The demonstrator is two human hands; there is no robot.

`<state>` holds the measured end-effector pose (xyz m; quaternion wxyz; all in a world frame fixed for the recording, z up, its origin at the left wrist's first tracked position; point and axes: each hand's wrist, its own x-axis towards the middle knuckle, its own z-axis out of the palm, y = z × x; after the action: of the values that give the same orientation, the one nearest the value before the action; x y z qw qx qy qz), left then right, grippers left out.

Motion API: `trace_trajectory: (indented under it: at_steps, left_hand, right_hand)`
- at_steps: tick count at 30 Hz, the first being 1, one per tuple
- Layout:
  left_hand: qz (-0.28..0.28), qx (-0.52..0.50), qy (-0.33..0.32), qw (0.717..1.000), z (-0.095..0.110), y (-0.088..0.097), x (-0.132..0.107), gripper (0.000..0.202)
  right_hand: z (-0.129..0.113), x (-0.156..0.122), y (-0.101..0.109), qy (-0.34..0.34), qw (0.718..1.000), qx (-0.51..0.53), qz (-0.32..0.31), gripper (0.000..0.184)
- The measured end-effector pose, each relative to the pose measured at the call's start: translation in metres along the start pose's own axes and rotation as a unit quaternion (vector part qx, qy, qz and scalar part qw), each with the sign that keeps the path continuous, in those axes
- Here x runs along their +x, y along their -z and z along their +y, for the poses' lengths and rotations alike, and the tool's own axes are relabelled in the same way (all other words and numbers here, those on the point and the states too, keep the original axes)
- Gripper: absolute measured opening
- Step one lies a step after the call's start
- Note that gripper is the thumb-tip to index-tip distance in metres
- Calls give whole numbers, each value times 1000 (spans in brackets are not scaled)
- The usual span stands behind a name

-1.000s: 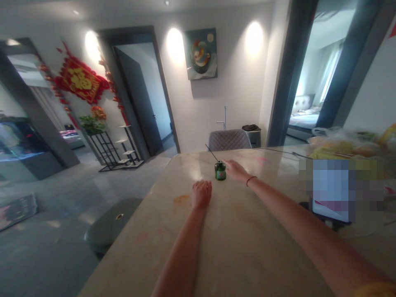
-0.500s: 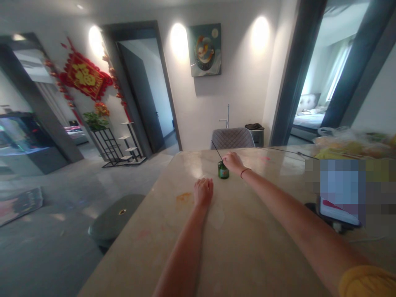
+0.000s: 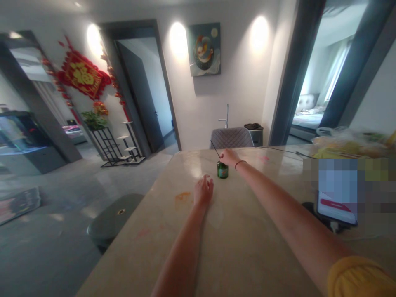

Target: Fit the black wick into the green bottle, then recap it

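Observation:
A small green glass bottle [image 3: 222, 170] with a label stands upright on the pale stone-look table [image 3: 247, 247]. Above its mouth is my right hand [image 3: 229, 157], fingers closed on a thin dark stick [image 3: 215, 148] that slants up to the left. Whether the stick's lower end is inside the bottle is hidden by the fingers. My left hand [image 3: 203, 189] rests on the table just left of and nearer than the bottle. Its fingers are loosely bent and somewhat apart, with nothing visible in them.
On the right, a phone [image 3: 337, 209] leans on a dark stand, partly blurred out. Plastic bags [image 3: 346, 142] lie behind it, and a thin cable [image 3: 278, 149] runs along the far edge. A quilted grey chair [image 3: 232, 138] stands beyond; a green stool [image 3: 116, 220] is at the left.
My left hand's fingers have lifted and loosened from a more curled pose. My right hand has shifted slightly left and stays above the bottle with the stick.

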<state>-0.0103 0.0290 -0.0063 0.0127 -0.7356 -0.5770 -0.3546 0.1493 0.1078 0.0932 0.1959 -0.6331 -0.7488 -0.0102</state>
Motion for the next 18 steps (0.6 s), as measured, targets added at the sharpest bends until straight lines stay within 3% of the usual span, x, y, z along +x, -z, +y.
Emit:
trace_trajectory:
  at_steps: [10, 18]
  left_hand:
    - [59, -41, 10, 997, -5, -5, 1, 44]
    - [53, -38, 16, 998, -3, -4, 1, 42]
  right_hand:
    - [8, 14, -12, -40, 996, 78, -10, 18]
    - [14, 14, -22, -81, 988, 133, 25, 17]
